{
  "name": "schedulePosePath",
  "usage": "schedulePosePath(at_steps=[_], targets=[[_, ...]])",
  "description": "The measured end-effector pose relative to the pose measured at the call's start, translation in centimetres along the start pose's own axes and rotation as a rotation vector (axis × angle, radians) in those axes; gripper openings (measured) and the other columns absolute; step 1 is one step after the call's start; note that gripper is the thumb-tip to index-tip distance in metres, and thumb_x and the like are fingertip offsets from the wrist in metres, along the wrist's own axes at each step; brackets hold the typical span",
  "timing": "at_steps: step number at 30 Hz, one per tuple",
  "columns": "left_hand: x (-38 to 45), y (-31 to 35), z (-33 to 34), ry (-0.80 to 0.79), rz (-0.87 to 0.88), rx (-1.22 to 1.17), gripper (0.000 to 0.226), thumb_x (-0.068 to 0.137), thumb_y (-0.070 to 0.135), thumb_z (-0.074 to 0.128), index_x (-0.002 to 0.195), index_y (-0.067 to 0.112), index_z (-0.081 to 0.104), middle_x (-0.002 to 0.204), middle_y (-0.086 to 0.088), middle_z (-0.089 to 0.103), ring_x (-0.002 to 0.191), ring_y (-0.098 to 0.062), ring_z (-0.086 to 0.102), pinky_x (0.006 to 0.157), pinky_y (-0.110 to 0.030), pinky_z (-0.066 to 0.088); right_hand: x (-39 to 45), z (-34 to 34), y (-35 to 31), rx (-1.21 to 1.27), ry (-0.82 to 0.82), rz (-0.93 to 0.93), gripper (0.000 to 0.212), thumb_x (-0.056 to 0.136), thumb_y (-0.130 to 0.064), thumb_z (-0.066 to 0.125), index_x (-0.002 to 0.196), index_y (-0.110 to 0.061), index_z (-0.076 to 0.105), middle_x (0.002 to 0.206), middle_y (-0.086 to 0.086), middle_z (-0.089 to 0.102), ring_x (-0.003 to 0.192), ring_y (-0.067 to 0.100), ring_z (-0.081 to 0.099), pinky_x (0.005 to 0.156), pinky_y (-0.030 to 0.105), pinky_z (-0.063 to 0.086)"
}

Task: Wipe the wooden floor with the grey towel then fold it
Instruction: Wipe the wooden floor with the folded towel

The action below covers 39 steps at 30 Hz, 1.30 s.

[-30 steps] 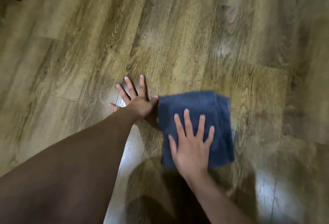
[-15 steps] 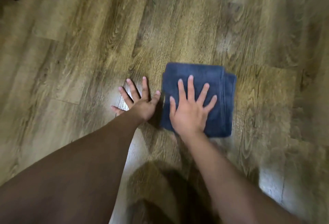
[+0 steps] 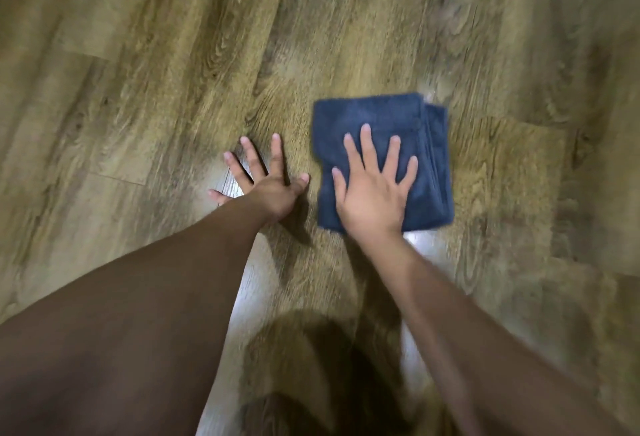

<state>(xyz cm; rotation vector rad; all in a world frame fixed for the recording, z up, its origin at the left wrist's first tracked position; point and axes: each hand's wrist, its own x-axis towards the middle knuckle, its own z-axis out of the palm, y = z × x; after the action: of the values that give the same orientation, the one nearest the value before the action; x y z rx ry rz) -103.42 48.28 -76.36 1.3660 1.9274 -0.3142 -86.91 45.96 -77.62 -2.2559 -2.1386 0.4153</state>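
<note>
The grey towel (image 3: 377, 124) looks dark blue-grey and lies folded into a thick square on the wooden floor (image 3: 346, 37), a little right of centre. My right hand (image 3: 375, 189) presses flat on the towel's near half with its fingers spread and straight, hiding part of the cloth. Just left of the towel, my left hand (image 3: 265, 181) rests flat on the bare boards, fingers splayed, its thumb close to the towel's left edge without touching it.
Brown wood-grain planks run diagonally across the whole view. Light glares off the boards near my left hand and below the towel. My shadow falls on the floor at the bottom centre. A dark object shows at the top left corner.
My right hand has pushed the towel away from me across the floor, with a small shift to the right over the last half second. My left hand has stayed planted.
</note>
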Motion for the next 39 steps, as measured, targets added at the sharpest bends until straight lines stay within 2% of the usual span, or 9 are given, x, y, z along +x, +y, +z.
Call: schedulePosePath(at_steps=[6,9,14,19,24,27,32,37,39], targets=[[-0.1,0.1,0.0,0.004,0.004,0.002,0.083,0.092,0.077,0.032,0.144,0.056,-0.029,0.151,0.004,-0.050,0.140,-0.030,-0.045,0.098,-0.083,-0.010,-16.8,3.6,1.7,-0.043,-0.056,-0.008,0.065,0.099,-0.053,0.034,0.159,-0.030,0.024,0.168,-0.002,0.015,0.152,0.040,0.016,0.116,0.067,0.011],[0.0,0.1,0.0,0.007,-0.003,0.006,0.083,0.092,0.077,0.031,0.144,0.056,-0.028,0.151,0.005,-0.050,0.140,-0.029,-0.045,0.099,-0.083,-0.010,-18.1,3.8,1.5,-0.047,-0.099,0.001,0.064,0.097,-0.054,0.034,0.157,-0.032,0.031,0.167,-0.003,0.021,0.150,0.042,0.022,0.114,0.068,0.013],[0.6,-0.4,0.4,0.004,-0.008,0.025,0.082,0.089,0.081,0.028,0.140,0.059,-0.032,0.149,0.006,-0.052,0.139,-0.028,-0.046,0.098,-0.084,-0.009,-12.8,2.4,0.4,-0.002,-0.098,0.052,0.064,0.099,-0.054,0.033,0.158,-0.032,0.026,0.168,-0.003,0.016,0.151,0.043,0.013,0.112,0.071,0.012],[0.8,-0.6,0.8,0.030,-0.008,0.025,0.081,0.087,0.083,0.027,0.137,0.061,-0.033,0.150,0.008,-0.051,0.140,-0.028,-0.045,0.097,-0.083,-0.010,-0.1,0.4,-0.7,0.072,-0.026,0.150,0.062,0.101,-0.055,0.028,0.158,-0.032,0.023,0.169,-0.002,0.012,0.151,0.044,0.008,0.115,0.070,0.004],[0.8,-0.6,0.6,0.018,0.005,0.013,0.082,0.087,0.083,0.028,0.138,0.061,-0.032,0.149,0.008,-0.052,0.139,-0.028,-0.046,0.097,-0.083,-0.009,13.8,-2.2,0.2,0.083,-0.061,0.123,0.063,0.102,-0.056,0.020,0.160,-0.033,0.015,0.170,-0.004,0.002,0.152,0.045,-0.001,0.115,0.071,-0.001],[0.6,-0.3,0.8,0.058,-0.006,0.014,0.082,0.088,0.082,0.028,0.142,0.059,-0.029,0.152,0.008,-0.049,0.141,-0.028,-0.044,0.098,-0.083,-0.010,15.7,-2.6,0.7,0.068,-0.069,0.103,0.062,0.102,-0.055,0.021,0.160,-0.033,0.016,0.169,-0.006,0.001,0.153,0.042,-0.002,0.117,0.069,-0.003],[0.4,0.0,1.4,0.149,-0.037,0.030,0.081,0.087,0.081,0.031,0.148,0.058,-0.016,0.160,0.008,-0.036,0.147,-0.027,-0.034,0.101,-0.082,-0.006,7.5,-1.1,1.5,0.017,0.005,0.077,0.060,0.102,-0.054,0.026,0.158,-0.033,0.025,0.168,-0.008,0.011,0.154,0.037,0.006,0.119,0.064,0.003],[0.1,0.1,1.4,0.144,-0.051,0.045,0.079,0.087,0.082,0.028,0.149,0.057,-0.015,0.162,0.007,-0.033,0.149,-0.028,-0.030,0.104,-0.082,-0.006,-9.3,1.5,3.0,0.051,0.002,0.071,0.060,0.101,-0.052,0.032,0.157,-0.030,0.029,0.168,-0.005,0.017,0.153,0.036,0.013,0.120,0.062,0.008],[-0.4,0.8,1.8,0.214,-0.045,0.092,0.075,0.092,0.075,0.028,0.152,0.053,-0.012,0.163,0.003,-0.031,0.149,-0.029,-0.028,0.106,-0.081,-0.007,-16.3,2.7,4.4,0.039,-0.023,0.062,0.063,0.100,-0.052,0.034,0.158,-0.029,0.026,0.168,-0.004,0.015,0.153,0.037,0.013,0.120,0.062,0.009]])
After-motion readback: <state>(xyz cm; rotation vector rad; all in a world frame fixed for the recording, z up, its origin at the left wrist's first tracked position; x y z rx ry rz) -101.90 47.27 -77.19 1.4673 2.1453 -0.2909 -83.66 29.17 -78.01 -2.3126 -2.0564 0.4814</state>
